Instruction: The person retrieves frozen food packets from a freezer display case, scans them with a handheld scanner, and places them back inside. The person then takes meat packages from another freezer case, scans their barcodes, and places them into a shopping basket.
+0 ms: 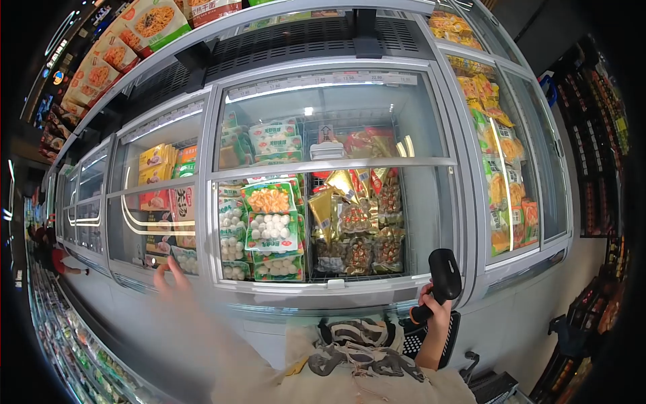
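Observation:
My right hand (436, 304) is wrapped round the handle of a black handheld scanner (445, 275), held upright near the front edge of a chest freezer (336, 293). Blurred by motion, my left hand (173, 276) is raised at the freezer's front left, its fingers apart and nothing in them. Behind the glass of the middle section lie green bags of white balls (272, 227), with gold and clear bags (353, 219) to their right. Yellow and red packs (155, 165) show through the glass of the section on the left.
Another freezer section with yellow bags (494, 101) is at the right. Noodle packs (151, 23) line the top shelf at the upper left. A black basket (444, 340) is beside my right forearm. Stocked shelves (595, 135) stand at the far right.

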`<state>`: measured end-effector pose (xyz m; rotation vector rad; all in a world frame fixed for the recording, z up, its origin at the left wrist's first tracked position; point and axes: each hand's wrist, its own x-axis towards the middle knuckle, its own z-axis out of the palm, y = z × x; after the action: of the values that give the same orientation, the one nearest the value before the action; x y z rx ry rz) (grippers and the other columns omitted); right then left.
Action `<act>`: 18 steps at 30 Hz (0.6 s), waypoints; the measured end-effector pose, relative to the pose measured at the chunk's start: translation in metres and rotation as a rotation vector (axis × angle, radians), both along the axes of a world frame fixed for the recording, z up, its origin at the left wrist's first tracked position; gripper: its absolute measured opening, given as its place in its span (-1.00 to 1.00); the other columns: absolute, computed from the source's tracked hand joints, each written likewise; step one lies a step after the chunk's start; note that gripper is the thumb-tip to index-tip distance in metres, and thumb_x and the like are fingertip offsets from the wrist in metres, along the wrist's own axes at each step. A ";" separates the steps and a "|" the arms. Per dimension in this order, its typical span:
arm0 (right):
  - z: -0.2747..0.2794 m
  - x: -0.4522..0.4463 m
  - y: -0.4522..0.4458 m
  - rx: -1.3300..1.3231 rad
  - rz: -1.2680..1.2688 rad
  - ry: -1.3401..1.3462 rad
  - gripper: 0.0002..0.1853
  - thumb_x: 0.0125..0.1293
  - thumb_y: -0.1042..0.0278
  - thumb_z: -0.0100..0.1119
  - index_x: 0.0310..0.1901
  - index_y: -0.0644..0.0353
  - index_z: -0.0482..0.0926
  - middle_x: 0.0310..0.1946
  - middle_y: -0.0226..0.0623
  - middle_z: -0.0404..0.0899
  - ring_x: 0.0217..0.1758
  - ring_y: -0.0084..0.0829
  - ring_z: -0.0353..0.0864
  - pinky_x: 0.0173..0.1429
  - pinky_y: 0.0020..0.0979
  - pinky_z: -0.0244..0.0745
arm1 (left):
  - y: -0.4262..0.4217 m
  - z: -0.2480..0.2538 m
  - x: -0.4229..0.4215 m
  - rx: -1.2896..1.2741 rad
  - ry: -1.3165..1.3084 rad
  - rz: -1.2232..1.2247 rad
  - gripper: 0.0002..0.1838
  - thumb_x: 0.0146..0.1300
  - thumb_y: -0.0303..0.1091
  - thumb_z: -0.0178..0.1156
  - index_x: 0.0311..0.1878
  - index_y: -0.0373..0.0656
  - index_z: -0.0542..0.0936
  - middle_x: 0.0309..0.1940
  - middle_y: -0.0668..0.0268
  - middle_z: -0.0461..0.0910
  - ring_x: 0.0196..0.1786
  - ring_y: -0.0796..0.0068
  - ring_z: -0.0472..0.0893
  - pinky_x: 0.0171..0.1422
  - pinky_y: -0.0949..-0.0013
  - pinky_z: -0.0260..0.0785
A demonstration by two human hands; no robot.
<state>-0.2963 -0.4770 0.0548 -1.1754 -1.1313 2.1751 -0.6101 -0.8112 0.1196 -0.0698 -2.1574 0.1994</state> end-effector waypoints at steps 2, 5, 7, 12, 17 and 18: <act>-0.001 0.004 0.002 0.021 0.009 -0.012 -0.52 -0.14 0.58 0.11 -0.09 0.32 0.25 -0.45 -0.23 0.36 -0.52 -0.47 0.38 -0.42 -0.53 0.31 | 0.008 -0.021 -0.009 0.312 -0.147 -0.043 -0.93 0.08 -0.47 0.10 -0.44 -0.25 0.53 -0.67 0.38 0.43 -0.57 0.60 0.34 -0.49 0.57 0.20; 0.006 0.000 0.001 0.018 -0.035 0.008 -0.54 -0.13 0.59 0.11 -0.10 0.30 0.26 -0.44 -0.24 0.36 -0.52 -0.47 0.37 -0.42 -0.55 0.30 | 0.096 0.028 0.020 0.741 -0.395 0.123 -0.79 0.13 -0.47 0.04 -0.61 -0.28 0.41 -0.65 0.42 0.46 -0.56 0.74 0.27 -0.47 0.63 0.24; 0.007 0.000 0.001 0.016 -0.030 0.037 -0.55 -0.13 0.59 0.11 -0.10 0.29 0.27 -0.44 -0.24 0.36 -0.51 -0.47 0.37 -0.42 -0.55 0.30 | 0.097 0.018 0.021 0.641 -0.069 -0.157 -0.92 0.11 -0.48 0.07 -0.41 -0.27 0.39 -0.63 0.40 0.45 -0.55 0.70 0.28 -0.36 0.55 0.32; 0.004 0.003 -0.003 0.029 -0.010 0.050 -0.57 -0.12 0.60 0.10 -0.12 0.28 0.28 -0.43 -0.24 0.36 -0.51 -0.47 0.37 -0.40 -0.54 0.30 | 0.090 0.034 0.034 0.300 0.062 -0.129 -0.64 0.03 -0.52 0.12 -0.10 -0.24 0.27 -0.37 0.26 0.42 -0.37 0.53 0.38 0.01 0.32 0.26; 0.003 0.002 -0.002 0.004 -0.018 0.053 -0.56 -0.13 0.61 0.10 -0.12 0.28 0.28 -0.44 -0.24 0.36 -0.51 -0.46 0.37 -0.42 -0.53 0.30 | 0.055 0.027 0.044 0.504 0.049 -0.565 -0.47 -0.03 -0.47 0.20 0.02 -0.25 0.21 -0.07 0.15 0.32 -0.02 0.39 0.31 0.19 0.20 0.02; 0.003 0.001 -0.002 0.012 -0.015 0.045 -0.56 -0.14 0.61 0.10 -0.13 0.29 0.28 -0.44 -0.24 0.36 -0.51 -0.46 0.36 -0.42 -0.53 0.31 | 0.060 0.030 0.042 0.461 0.158 -0.553 -0.45 -0.04 -0.46 0.20 0.04 -0.25 0.20 -0.05 0.15 0.31 0.02 0.39 0.27 0.20 0.19 -0.02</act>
<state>-0.2951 -0.4792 0.0578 -1.1208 -1.1112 2.1699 -0.5682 -0.7513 0.1496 -0.3636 -1.8951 -0.5885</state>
